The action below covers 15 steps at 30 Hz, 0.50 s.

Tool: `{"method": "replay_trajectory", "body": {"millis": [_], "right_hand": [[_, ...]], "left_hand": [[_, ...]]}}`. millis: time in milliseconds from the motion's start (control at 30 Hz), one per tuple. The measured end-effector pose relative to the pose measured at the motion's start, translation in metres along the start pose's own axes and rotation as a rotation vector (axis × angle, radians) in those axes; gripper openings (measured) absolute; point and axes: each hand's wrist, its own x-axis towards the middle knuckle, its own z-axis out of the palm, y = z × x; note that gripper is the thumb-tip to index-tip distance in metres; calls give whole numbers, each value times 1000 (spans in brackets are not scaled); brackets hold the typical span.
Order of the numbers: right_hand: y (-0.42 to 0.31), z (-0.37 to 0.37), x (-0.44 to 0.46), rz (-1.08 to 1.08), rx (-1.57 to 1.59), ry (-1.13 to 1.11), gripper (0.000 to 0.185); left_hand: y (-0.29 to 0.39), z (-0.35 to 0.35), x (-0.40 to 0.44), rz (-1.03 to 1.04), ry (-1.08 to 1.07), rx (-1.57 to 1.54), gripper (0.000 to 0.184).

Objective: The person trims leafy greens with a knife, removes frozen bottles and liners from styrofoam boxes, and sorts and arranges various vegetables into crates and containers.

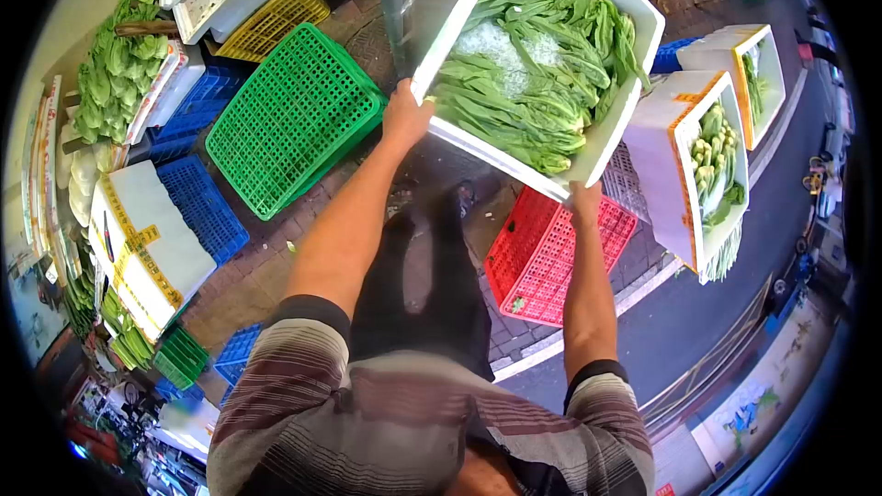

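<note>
The white foam box (496,155) is out in front of the person, at the far side, turned cornerwise with its open top up; from here I can't tell whether its underside rests on anything. Long leafy greens (551,119) fill it, around a patch of what looks like crushed ice (491,44).

Over on the far left, pale-stemmed greens (119,73) are heaped high. Nearer, a white carton (179,231) crossed with yellow tape sits against a blue crate (213,211). Rightward comes a big green basket (292,119) on the brick paving, with a yellow crate (276,23) just beyond it. A metal pole (395,5) stands at the far side, just left of the foam box.

The person's left hand (407,118) grips the box at its left corner, fingers closed on the rim. The right hand (585,202) clasps the near right corner, some of its fingers hidden from me. Below that hand is a red basket (542,262). Farther right, a white box with orange tape (660,152) is tipped on its side, showing bundled vegetables (714,152), beside the grey road (717,298).
</note>
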Motion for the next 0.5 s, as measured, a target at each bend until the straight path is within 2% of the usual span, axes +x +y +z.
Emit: {"method": "replay_trajectory", "body": {"millis": [33,67,167,233,333,367,467,500], "right_hand": [[1,7,-12,-10,0,8,26],[0,11,-18,96,-37,0,26],[-21,12,-32,230,-7,-33,32],[7,8,-22,164,-50,-9,29],[-29,21,-44,206,2,-61,28],[-30,22,-53,233,-22,-50,28],[-13,29,-70,184,64,-56,28],[26,20,-65,184,17,-34,28]], "left_hand": [[-5,-6,4,18,-2,18,60],[-10,-9,8,33,-2,39,59],[-14,-7,5,61,34,2,56],[-6,-11,3,0,21,-6,58],[-13,-8,9,21,67,8,59],[-10,-14,11,0,19,-18,60],[-9,-26,14,-3,-15,32,59],[-3,-36,13,-12,-42,30,59]]}}
